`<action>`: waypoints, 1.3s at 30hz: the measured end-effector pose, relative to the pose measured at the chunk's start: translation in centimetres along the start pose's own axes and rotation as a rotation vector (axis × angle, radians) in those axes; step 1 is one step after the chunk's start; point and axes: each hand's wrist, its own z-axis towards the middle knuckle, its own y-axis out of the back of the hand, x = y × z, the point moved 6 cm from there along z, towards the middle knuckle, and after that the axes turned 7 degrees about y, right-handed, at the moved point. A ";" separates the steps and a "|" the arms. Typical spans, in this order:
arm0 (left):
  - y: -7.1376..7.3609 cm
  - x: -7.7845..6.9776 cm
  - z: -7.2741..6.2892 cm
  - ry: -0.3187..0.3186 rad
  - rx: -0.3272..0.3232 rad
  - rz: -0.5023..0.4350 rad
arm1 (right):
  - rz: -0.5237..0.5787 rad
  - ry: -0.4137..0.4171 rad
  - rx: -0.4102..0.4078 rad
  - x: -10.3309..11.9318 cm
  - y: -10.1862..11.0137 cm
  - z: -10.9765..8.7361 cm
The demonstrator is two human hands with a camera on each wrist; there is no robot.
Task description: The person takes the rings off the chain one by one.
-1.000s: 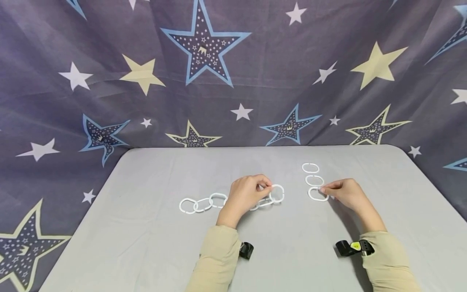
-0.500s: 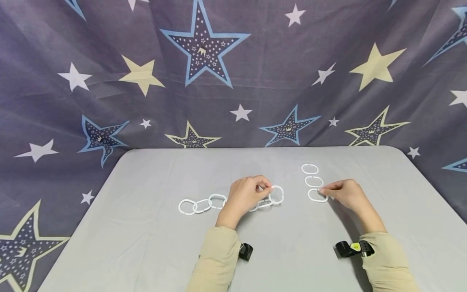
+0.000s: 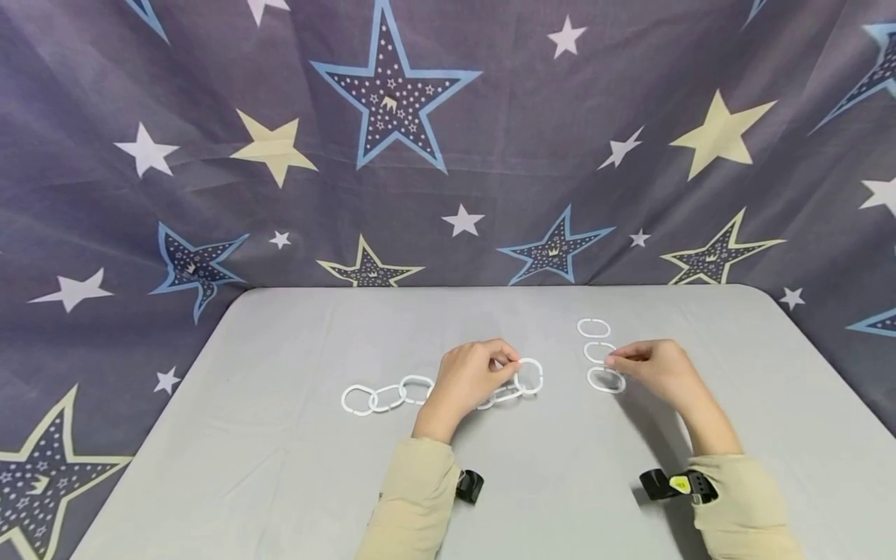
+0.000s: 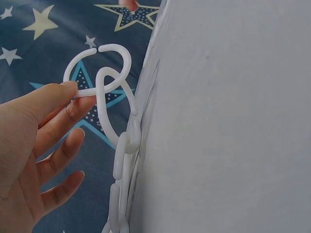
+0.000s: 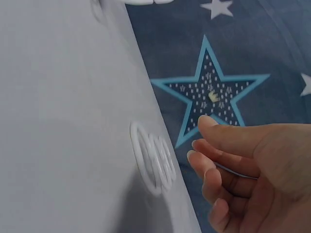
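My left hand (image 3: 465, 381) pinches the white plastic end link (image 4: 129, 63) of a chain between thumb and index finger, the other fingers loosely bent. That link has a small gap at its top and is raised off the table. The rest of the white chain (image 4: 133, 141) trails leftward on the table, partly hidden behind my hand in the head view. Three loose white links (image 5: 138, 155) lie in a column at the right. Just above the nearest two hovers my right hand (image 3: 658, 373), thumb and fingers apart with nothing between them in the right wrist view.
A light grey cloth (image 3: 280, 482) covers the table. Behind it hangs a dark curtain (image 3: 490, 140) with printed stars. Each wrist wears a black camera; the right one (image 3: 677, 485) has a yellow label.
My right hand has come off the nearest loose link and shifted slightly up and left, over the middle one. My left hand keeps its pinch on the chain's end link.
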 end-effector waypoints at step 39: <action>0.3 0.3 0.1 0.028 -0.030 0.011 | 0.379 0.107 0.108 5.9 -7.8 -0.1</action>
